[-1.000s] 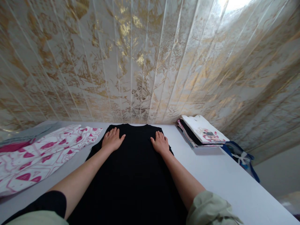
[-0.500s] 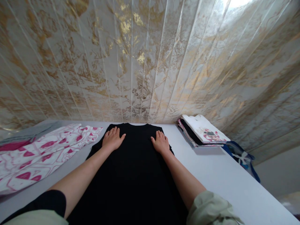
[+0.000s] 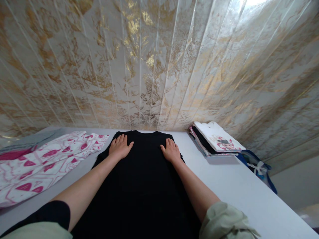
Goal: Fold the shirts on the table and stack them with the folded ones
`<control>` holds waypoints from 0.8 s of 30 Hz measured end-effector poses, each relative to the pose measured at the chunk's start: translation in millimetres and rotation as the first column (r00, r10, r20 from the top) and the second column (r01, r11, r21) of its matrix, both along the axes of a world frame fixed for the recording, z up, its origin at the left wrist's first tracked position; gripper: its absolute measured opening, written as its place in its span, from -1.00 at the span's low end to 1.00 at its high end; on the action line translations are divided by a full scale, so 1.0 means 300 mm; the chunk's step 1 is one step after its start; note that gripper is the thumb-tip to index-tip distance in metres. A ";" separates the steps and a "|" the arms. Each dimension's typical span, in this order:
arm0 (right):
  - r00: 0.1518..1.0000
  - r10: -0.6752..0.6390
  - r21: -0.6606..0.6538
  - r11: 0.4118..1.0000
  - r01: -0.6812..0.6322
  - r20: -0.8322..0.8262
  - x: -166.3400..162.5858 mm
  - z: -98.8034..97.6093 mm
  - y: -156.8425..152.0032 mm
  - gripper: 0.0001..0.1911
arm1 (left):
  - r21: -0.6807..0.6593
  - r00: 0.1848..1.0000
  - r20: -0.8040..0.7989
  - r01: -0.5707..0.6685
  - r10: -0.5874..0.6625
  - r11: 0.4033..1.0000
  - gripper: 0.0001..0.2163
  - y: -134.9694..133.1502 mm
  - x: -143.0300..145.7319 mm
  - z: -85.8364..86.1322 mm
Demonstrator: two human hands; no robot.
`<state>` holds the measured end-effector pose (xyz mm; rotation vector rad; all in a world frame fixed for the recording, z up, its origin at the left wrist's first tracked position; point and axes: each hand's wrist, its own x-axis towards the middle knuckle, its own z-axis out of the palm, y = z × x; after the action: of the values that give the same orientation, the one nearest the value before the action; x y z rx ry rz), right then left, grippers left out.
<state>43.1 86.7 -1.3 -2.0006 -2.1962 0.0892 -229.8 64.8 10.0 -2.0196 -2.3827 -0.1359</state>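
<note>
Nothing has shifted since the earlier frames: both hands stay flat on the black garment (image 3: pixel 142 186), which lies spread on the white table (image 3: pixel 231 186) with its collar toward the wall. The left hand (image 3: pixel 120 148) and right hand (image 3: pixel 170 151) rest palm-down near that collar, fingers loosely spread, gripping nothing. The garment is matte, smooth and dark. Left of it lies a pink-and-white patterned cloth (image 3: pixel 47 162); right of it sits a neat stack of folded shirts (image 3: pixel 215 139).
</note>
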 end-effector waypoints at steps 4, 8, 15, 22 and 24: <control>1.000 0.009 -0.002 1.000 -0.009 0.005 0.001 -0.001 0.010 -0.27 | -0.007 1.000 0.000 -0.007 0.007 1.000 -0.33 -0.002 0.001 0.005; 1.000 0.024 0.000 1.000 -0.024 0.006 0.005 -0.003 0.022 -0.27 | -0.019 1.000 0.008 -0.016 0.016 1.000 -0.32 0.005 0.004 0.008; 1.000 0.026 0.000 1.000 -0.026 0.002 0.009 -0.004 0.044 -0.29 | -0.036 0.999 0.016 -0.035 0.036 0.999 -0.31 0.040 0.004 -0.001; 0.999 0.036 -0.005 0.999 -0.036 0.029 0.018 -0.001 0.071 -0.29 | -0.007 0.997 0.052 -0.054 0.054 0.999 -0.31 0.094 0.004 -0.011; 0.999 0.035 -0.007 0.999 -0.035 0.035 0.022 0.000 0.079 -0.29 | 0.011 0.996 0.062 -0.061 0.060 0.998 -0.31 0.108 0.006 -0.016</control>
<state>49.7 110.4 -1.4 -1.9822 -2.2555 0.0670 -228.2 97.1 5.3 -1.9635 -2.4697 -0.2161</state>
